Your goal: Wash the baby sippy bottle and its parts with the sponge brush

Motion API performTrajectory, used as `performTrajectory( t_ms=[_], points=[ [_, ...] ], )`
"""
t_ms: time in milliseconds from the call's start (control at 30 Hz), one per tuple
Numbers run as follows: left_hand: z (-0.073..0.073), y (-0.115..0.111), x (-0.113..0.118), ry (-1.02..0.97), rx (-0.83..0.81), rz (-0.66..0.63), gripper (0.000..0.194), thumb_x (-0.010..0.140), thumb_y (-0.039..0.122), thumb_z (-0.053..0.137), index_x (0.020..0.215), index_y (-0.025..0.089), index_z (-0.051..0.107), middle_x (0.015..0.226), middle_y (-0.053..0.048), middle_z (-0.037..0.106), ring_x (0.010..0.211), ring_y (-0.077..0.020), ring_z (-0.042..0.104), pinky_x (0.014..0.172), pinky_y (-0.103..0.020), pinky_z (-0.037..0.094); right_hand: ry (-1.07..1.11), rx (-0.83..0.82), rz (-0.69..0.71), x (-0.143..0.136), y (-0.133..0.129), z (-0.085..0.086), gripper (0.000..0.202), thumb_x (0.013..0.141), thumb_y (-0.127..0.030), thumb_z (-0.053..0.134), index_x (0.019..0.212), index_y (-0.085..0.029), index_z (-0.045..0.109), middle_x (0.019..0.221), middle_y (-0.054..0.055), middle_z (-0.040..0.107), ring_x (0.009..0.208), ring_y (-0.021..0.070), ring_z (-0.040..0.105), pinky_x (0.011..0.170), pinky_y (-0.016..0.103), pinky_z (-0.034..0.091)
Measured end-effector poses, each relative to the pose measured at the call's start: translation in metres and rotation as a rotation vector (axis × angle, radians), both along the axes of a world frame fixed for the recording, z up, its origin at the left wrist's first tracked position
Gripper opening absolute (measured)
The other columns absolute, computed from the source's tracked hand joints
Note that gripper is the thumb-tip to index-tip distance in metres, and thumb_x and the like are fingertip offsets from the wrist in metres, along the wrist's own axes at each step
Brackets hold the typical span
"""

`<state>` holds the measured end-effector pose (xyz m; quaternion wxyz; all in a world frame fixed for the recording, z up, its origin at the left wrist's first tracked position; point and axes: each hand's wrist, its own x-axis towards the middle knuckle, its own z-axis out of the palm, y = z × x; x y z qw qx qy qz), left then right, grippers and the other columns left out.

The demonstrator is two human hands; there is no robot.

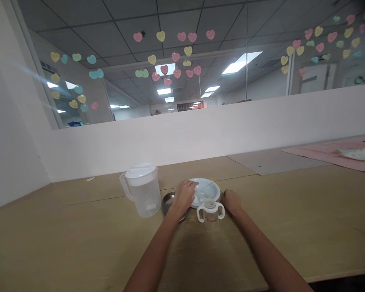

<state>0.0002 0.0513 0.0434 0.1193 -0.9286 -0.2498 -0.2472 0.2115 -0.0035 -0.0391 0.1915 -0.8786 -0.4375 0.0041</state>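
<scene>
A white bowl [216, 190] stands on the table with clear and whitish small parts in it, too blurred to name. My left hand [185, 194] curls its fingers over the bowl's left rim and partly covers a round metal dish [168, 201]. To the bowl's right, my right hand [232, 200] is closed; a thin yellow-green thing shows by its fingers, its kind unclear. Between my forearms, just in front of the bowl, a clear baby bottle [211, 215] with two white handles stands upright, its top uncapped.
Left of the metal dish stands a translucent lidded pitcher [146, 192]. A small flat piece [91, 179] lies near the back wall. Grey sheet [273, 160] and pink sheet [319, 152] cover the table's far right. Behind is a low wall below a window with heart stickers.
</scene>
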Motion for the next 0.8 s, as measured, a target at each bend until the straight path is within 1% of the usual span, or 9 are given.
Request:
performTrajectory(
  t_ms=[67,100,200,300,433,500,567,667,800],
  points=[
    [0.002,0.005,0.026,0.163,-0.153,0.153,0.038,0.081,0.006,0.043,0.112,0.02,0.061,0.109,-0.01,0.064,0.107,-0.0207,0.054,0.094,-0.035,0.04,0.024,0.003,0.001,0.0,0.001,0.0,0.024,0.082,-0.023,0.048,0.095,-0.01,0.064,0.099,0.018,0.064,0.092,0.0231,0.062,0.067,0.027,0.04],
    [0.001,0.008,0.034,0.185,-0.189,0.195,0.034,0.081,0.006,0.043,0.105,0.017,0.064,0.104,-0.012,0.065,0.104,-0.0226,0.056,0.092,-0.036,0.042,0.04,0.003,0.001,0.0,0.001,0.0,0.025,0.082,-0.026,0.049,0.095,-0.011,0.064,0.098,0.017,0.065,0.091,0.0226,0.062,0.066,0.026,0.04],
    [-0.007,0.018,0.045,0.184,-0.247,0.271,0.028,0.081,0.009,0.043,0.095,0.013,0.067,0.094,-0.016,0.067,0.096,-0.0257,0.061,0.083,-0.037,0.045,0.09,-0.003,-0.005,0.002,0.004,-0.001,0.027,0.084,-0.032,0.047,0.09,-0.013,0.065,0.096,0.015,0.066,0.088,0.0228,0.064,0.061,0.026,0.04],
    [-0.015,0.023,0.044,0.156,-0.271,0.296,0.028,0.087,0.016,0.039,0.1,0.014,0.063,0.094,-0.016,0.067,0.094,-0.026,0.062,0.079,-0.037,0.045,0.115,0.015,-0.029,0.006,0.004,0.001,0.031,0.085,-0.031,0.043,0.087,-0.012,0.066,0.096,0.016,0.067,0.087,0.0236,0.064,0.059,0.026,0.039],
    [-0.017,0.023,0.045,0.131,-0.3,0.302,0.036,0.093,0.029,0.028,0.105,0.014,0.058,0.097,-0.015,0.066,0.094,-0.0258,0.062,0.078,-0.037,0.044,0.16,0.073,-0.06,0.007,0.0,0.003,0.035,0.086,-0.029,0.039,0.089,-0.009,0.067,0.098,0.018,0.067,0.084,0.0232,0.064,0.057,0.026,0.039],
    [-0.017,0.022,0.047,0.129,-0.327,0.304,0.036,0.092,0.035,0.032,0.104,0.014,0.058,0.098,-0.014,0.066,0.094,-0.0249,0.062,0.078,-0.035,0.044,0.174,0.087,-0.079,0.007,-0.002,0.005,0.035,0.086,-0.028,0.038,0.089,-0.009,0.068,0.097,0.018,0.067,0.083,0.0227,0.064,0.058,0.026,0.039],
    [-0.017,0.022,0.049,0.122,-0.352,0.306,0.034,0.089,0.038,0.039,0.104,0.015,0.058,0.1,-0.012,0.066,0.095,-0.0232,0.061,0.079,-0.032,0.044,0.18,0.097,-0.092,0.006,-0.003,0.006,0.035,0.086,-0.029,0.039,0.091,-0.009,0.068,0.096,0.018,0.068,0.084,0.0226,0.064,0.059,0.026,0.039],
    [-0.018,0.023,0.049,0.097,-0.385,0.317,0.029,0.085,0.033,0.046,0.104,0.015,0.059,0.102,-0.011,0.065,0.096,-0.0212,0.061,0.079,-0.029,0.044,0.195,0.115,-0.103,0.004,-0.003,0.008,0.037,0.086,-0.032,0.04,0.093,-0.008,0.068,0.095,0.018,0.067,0.086,0.0235,0.064,0.061,0.026,0.039],
    [-0.02,0.029,0.047,0.044,-0.414,0.32,0.029,0.08,0.019,0.046,0.104,0.014,0.061,0.103,-0.012,0.066,0.097,-0.0212,0.061,0.08,-0.028,0.045,0.2,0.132,-0.112,0.004,-0.003,0.01,0.036,0.085,-0.031,0.041,0.094,-0.009,0.067,0.093,0.017,0.068,0.086,0.0221,0.064,0.063,0.025,0.04]
  ],
)
